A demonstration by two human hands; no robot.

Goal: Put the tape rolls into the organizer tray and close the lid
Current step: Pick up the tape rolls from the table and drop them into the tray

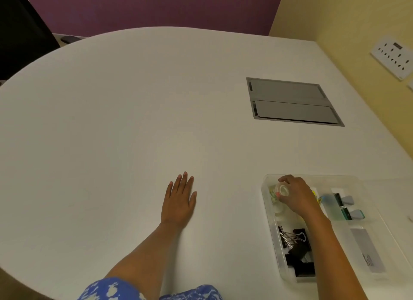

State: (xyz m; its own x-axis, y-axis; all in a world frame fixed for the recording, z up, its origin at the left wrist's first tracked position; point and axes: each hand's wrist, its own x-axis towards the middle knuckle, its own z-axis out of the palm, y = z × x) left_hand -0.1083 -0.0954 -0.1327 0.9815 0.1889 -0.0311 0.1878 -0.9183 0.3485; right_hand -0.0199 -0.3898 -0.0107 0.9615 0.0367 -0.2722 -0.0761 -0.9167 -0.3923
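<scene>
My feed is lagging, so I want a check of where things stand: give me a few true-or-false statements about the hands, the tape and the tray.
1. The right hand holds a tape roll over the organizer tray. True.
2. The left hand grips a tape roll. False: it lies flat and empty on the table.
3. Black binder clips lie in the tray's near compartment. True.
4. The tray's lid is shut. False: the tray is open and the hand reaches into it.
5. The tray sits at the table's left. False: it sits at the right.

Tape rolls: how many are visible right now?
3: a clear roll held by the right hand over the tray, two inside beneath; more may be hidden.
</scene>
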